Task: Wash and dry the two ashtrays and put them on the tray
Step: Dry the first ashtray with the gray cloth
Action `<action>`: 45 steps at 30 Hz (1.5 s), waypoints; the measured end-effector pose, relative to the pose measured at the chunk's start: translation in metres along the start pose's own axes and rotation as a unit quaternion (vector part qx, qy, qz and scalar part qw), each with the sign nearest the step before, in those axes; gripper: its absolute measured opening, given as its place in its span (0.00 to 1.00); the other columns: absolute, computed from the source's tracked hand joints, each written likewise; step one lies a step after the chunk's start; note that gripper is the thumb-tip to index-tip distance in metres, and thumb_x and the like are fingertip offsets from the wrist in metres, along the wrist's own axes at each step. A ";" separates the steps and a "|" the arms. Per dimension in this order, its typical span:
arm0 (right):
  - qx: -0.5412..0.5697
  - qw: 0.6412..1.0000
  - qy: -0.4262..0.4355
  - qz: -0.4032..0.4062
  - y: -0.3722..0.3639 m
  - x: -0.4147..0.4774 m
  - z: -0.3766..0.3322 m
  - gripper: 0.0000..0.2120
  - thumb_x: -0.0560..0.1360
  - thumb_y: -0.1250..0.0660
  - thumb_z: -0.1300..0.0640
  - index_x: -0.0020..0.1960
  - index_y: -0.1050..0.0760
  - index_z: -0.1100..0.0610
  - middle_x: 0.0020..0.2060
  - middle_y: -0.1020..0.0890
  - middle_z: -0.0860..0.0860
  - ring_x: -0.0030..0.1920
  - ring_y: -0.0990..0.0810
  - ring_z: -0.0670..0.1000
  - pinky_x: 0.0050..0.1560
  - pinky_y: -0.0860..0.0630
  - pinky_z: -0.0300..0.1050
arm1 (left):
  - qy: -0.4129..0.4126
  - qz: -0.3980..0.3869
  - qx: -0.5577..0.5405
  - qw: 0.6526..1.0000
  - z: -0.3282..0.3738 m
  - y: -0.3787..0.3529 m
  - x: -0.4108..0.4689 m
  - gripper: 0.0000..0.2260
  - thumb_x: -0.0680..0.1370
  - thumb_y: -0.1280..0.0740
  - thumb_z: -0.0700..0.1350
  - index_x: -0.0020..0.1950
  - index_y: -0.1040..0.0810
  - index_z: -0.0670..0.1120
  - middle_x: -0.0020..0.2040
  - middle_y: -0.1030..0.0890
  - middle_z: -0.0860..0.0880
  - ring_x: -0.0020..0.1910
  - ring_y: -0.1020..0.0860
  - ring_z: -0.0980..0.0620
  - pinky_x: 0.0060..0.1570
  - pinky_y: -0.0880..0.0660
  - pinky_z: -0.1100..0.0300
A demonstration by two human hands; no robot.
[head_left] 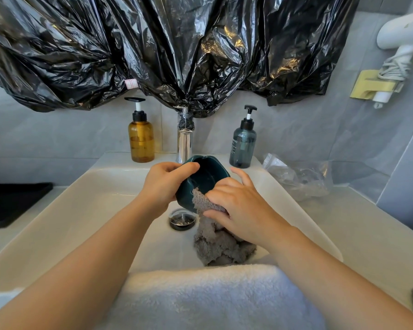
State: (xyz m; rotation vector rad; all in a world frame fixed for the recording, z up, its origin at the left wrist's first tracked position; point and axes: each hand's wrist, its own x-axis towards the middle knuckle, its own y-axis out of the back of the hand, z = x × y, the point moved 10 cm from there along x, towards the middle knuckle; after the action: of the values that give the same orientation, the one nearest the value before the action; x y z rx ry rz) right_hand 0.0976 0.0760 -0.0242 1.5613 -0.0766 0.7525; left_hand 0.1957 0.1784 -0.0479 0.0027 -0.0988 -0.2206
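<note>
While the left hand (163, 184) is gripping the tilted teal ashtray (202, 178) over the sink (86, 206), the right hand (239, 208) is pinching a grey cloth (215, 239), seemingly pressing it inside at 5 o'clock.

left grip (162, 186) holds teal ashtray (206, 175) tilted over sink (93, 198) | right grip (239, 207) pinches grey cloth (215, 244), pressing it into ashtray's bowl

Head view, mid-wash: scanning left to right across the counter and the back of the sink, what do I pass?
Black mat → amber pump bottle → chrome faucet → dark blue-grey pump bottle → crumpled clear plastic bag.
</note>
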 end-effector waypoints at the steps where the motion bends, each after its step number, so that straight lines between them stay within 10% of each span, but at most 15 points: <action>1: -0.002 1.000 0.001 -0.004 -0.001 -0.001 0.001 0.08 0.77 0.34 0.47 0.44 0.25 0.51 0.41 0.22 0.43 0.53 0.25 0.48 0.76 0.52 0.54 | -0.003 0.000 0.008 1.000 0.000 0.000 0.000 0.14 0.74 0.29 0.49 0.51 0.20 0.39 0.46 0.18 0.40 0.45 0.19 0.43 0.45 0.20 0.50; 12: 0.051 0.999 -0.001 -0.011 -0.002 -0.002 0.007 0.05 0.76 0.33 0.49 0.47 0.21 0.50 0.44 0.21 0.42 0.55 0.26 0.44 0.76 0.59 0.46 | 0.006 0.010 0.030 0.999 -0.002 0.005 0.003 0.14 0.74 0.30 0.52 0.51 0.20 0.41 0.48 0.18 0.41 0.49 0.20 0.42 0.49 0.20 0.48; 25: 0.093 0.993 -0.049 0.047 0.003 0.005 -0.003 0.22 0.78 0.36 0.48 0.33 0.46 0.44 0.29 0.36 0.39 0.32 0.35 0.41 0.54 0.35 0.44 | -0.001 -0.043 -0.057 0.997 -0.004 -0.015 -0.003 0.16 0.74 0.28 0.43 0.60 0.22 0.41 0.52 0.17 0.39 0.48 0.17 0.46 0.38 0.22 0.57; 36: -0.059 0.997 0.050 -0.008 -0.001 -0.005 -0.008 0.09 0.73 0.29 0.49 0.38 0.28 0.49 0.35 0.23 0.43 0.43 0.25 0.49 0.60 0.38 0.47 | 0.008 -0.045 -0.017 0.999 -0.002 -0.001 -0.002 0.06 0.75 0.31 0.42 0.51 0.19 0.43 0.48 0.17 0.41 0.49 0.19 0.44 0.45 0.19 0.52; 45: 0.051 0.999 -0.003 0.007 -0.003 0.005 -0.013 0.12 0.78 0.35 0.49 0.39 0.36 0.48 0.35 0.32 0.40 0.39 0.35 0.44 0.51 0.43 0.40 | -0.024 -0.025 -0.014 0.999 -0.005 -0.008 0.000 0.09 0.75 0.30 0.44 0.52 0.20 0.41 0.48 0.17 0.38 0.47 0.18 0.41 0.45 0.20 0.49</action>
State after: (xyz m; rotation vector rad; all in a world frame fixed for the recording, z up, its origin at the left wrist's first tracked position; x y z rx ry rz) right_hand 0.0972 0.0902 -0.0251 1.6611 -0.0542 0.7723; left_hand 0.1947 0.1709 -0.0527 -0.0284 -0.1437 -0.2718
